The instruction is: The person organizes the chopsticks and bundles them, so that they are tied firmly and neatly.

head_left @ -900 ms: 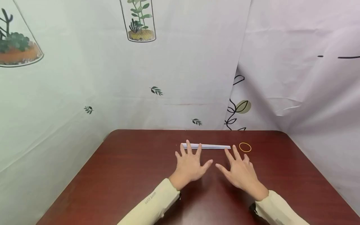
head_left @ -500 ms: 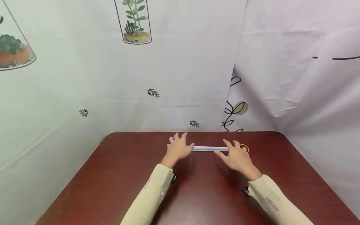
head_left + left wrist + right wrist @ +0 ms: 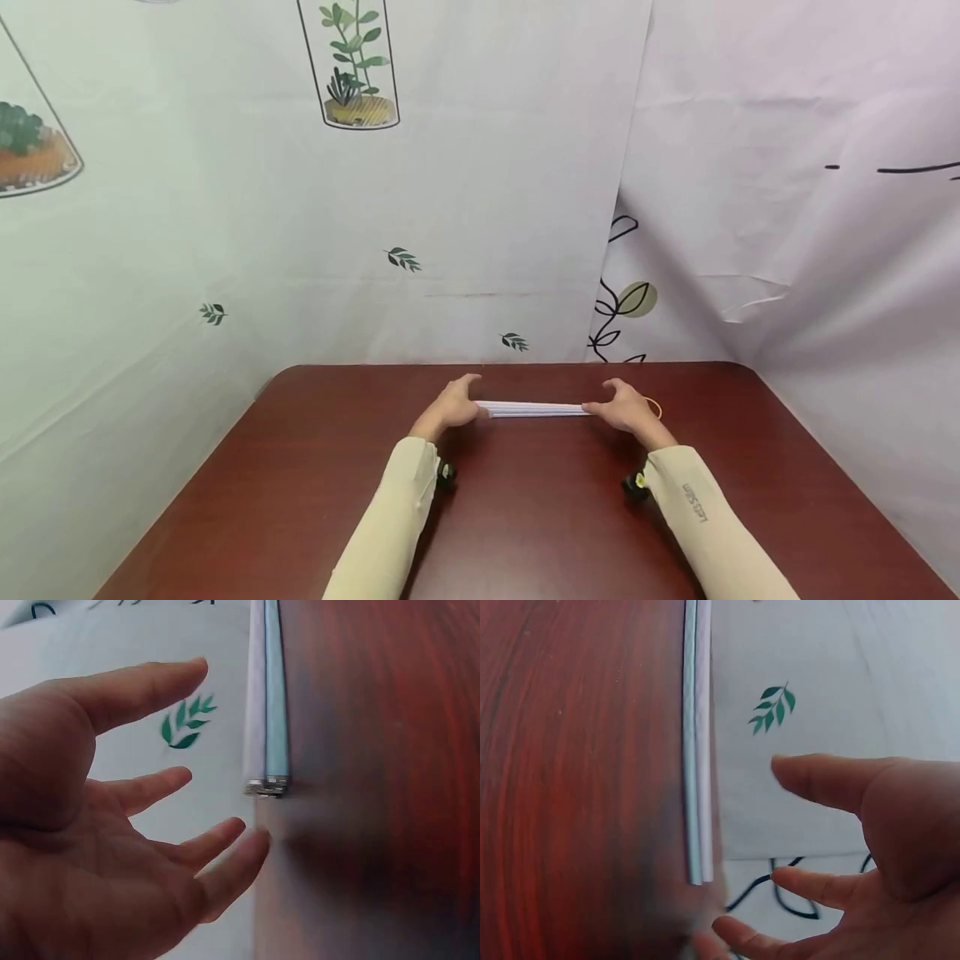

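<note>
A bundle of long, thin pale sticks [image 3: 534,409] lies crosswise near the table's far edge. The wrist views show lilac and light blue lengths side by side; their ends look dark and silvery in the left wrist view. My left hand [image 3: 453,406] is at the bundle's left end, thumb and fingers apart around it. At the other end is my right hand [image 3: 624,408], its fingers spread too. Up close, the left fingers [image 3: 229,877] and the right thumb [image 3: 817,776] show a gap to the sticks, and neither hand grips them.
A thin yellow ring [image 3: 660,407], like a rubber band, lies partly hidden behind the right hand. The dark red table [image 3: 540,517] meets a white cloth [image 3: 465,192] with printed plants at its far edge. Cloth also hangs at both sides.
Both hands have moved from over the table toward the ends of the sticks, turning from palm-down to facing each other. The sticks look unmoved; the right hand now partly covers the yellow ring.
</note>
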The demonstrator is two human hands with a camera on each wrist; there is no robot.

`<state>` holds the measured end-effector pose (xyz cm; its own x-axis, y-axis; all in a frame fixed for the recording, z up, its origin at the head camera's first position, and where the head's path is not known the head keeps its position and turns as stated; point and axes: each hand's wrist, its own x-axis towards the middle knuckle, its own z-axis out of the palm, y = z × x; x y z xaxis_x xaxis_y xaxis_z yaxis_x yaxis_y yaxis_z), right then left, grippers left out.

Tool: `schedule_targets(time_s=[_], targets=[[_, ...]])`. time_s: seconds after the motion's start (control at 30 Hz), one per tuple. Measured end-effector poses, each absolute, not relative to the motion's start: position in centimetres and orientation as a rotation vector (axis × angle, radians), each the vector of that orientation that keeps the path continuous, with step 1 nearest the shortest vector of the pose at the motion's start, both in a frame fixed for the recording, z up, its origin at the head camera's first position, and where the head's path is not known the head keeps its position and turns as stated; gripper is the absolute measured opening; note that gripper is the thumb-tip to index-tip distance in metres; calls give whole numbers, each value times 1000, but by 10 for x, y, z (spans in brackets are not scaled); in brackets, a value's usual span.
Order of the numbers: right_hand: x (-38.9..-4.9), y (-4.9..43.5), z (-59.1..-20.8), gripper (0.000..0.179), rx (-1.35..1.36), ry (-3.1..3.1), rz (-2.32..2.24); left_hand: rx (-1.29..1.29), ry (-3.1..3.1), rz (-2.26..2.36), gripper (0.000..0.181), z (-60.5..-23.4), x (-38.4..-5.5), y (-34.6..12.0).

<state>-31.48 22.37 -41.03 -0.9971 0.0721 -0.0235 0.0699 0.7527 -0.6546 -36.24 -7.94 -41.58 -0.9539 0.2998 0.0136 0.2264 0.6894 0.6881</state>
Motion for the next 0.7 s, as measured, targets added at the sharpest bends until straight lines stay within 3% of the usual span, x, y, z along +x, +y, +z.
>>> schedule_targets(time_s=[0.37,0.7], targets=[[-328,224,-436,61,-253,-2788,1280,382,2713,1336,73,-441,-369,-87],[-347,241,-447,45,37,-2752,1244,388,2841,1143,61,-435,-383,-78]])
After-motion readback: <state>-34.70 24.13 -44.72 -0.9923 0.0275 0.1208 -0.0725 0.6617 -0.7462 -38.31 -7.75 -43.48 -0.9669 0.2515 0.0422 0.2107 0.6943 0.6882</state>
